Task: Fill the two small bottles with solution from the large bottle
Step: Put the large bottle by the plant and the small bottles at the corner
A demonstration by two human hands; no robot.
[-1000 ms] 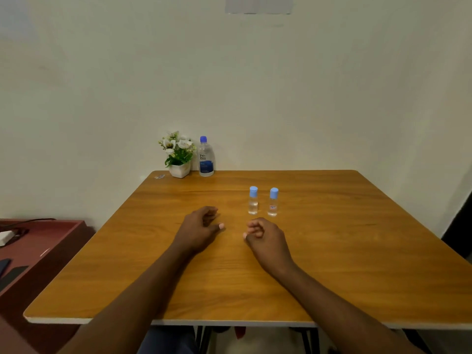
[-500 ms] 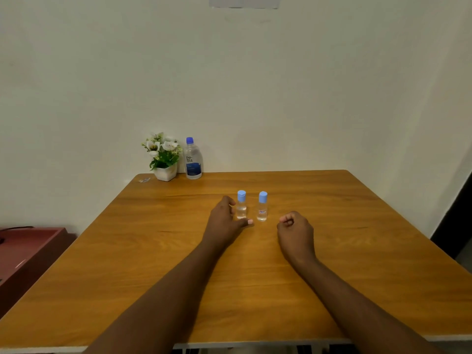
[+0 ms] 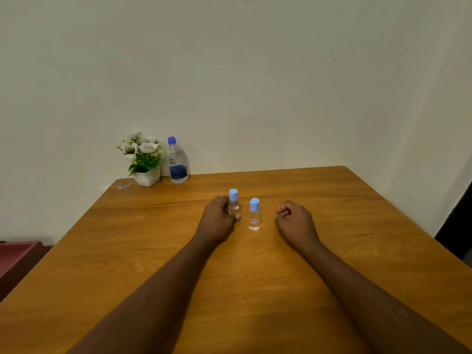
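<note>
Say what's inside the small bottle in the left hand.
The small bottle looks clear; no liquid level shows, as fingers of the left hand cover its lower part.

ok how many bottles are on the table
3. The large bottle stands far left beside the flower pot; the left hand grips the left small bottle; the right small bottle stands free beside it. None seems hidden.

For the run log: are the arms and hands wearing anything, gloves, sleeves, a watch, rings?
Nothing shows. The left hand and right hand are ungloved, no rings visible; the left forearm and right forearm are bare down to the frame's edge: no sleeve, watch or band in view.
</note>
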